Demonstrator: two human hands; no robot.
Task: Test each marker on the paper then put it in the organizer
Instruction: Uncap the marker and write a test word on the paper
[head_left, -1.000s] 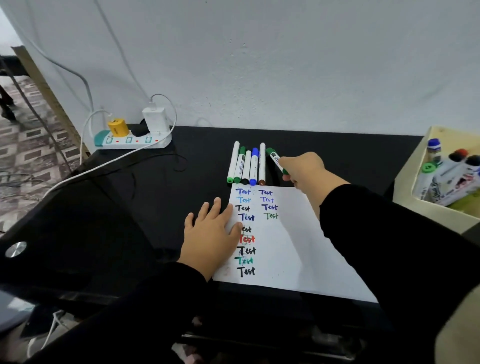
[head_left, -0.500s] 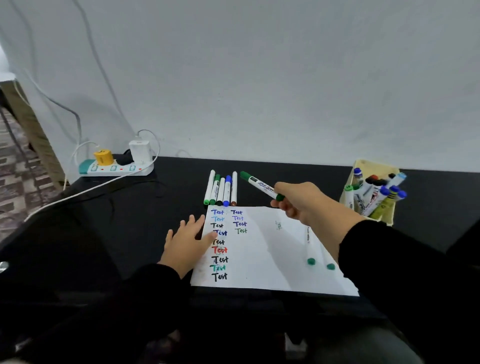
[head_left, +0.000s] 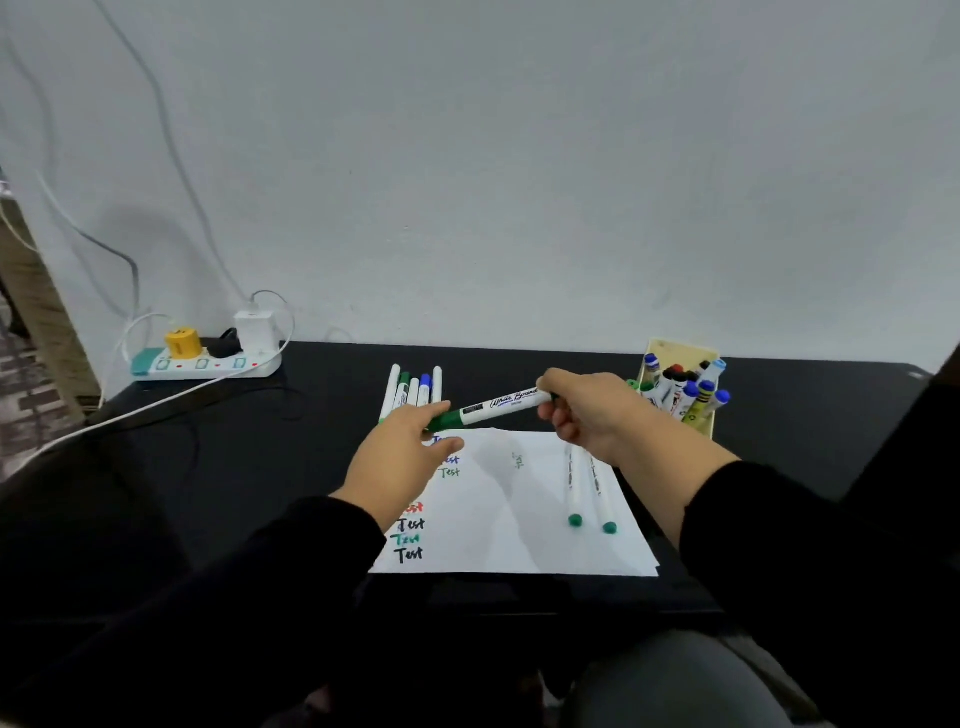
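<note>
My right hand (head_left: 587, 413) holds a green-capped whiteboard marker (head_left: 498, 406) level above the white paper (head_left: 519, 519). Its green cap points left. My left hand (head_left: 402, 457) has lifted off the sheet, and its thumb and fingers close around that cap. Rows of the word "Test" in several colours run down the paper's left side. Two green-ended markers (head_left: 589, 493) lie on the paper's right part. Several more markers (head_left: 413, 389) lie side by side on the black table beyond the sheet. The cream organizer (head_left: 680, 384) at the back right holds several markers.
A white power strip (head_left: 205, 364) with a yellow plug and a white charger sits at the back left, its cables trailing over the black table (head_left: 234, 467) and up the wall. The table's front edge runs just below the paper.
My right hand has carried the green marker from the row toward the middle, above the paper. My left hand has left the sheet and come up to the marker's cap. The camera has tilted up.
</note>
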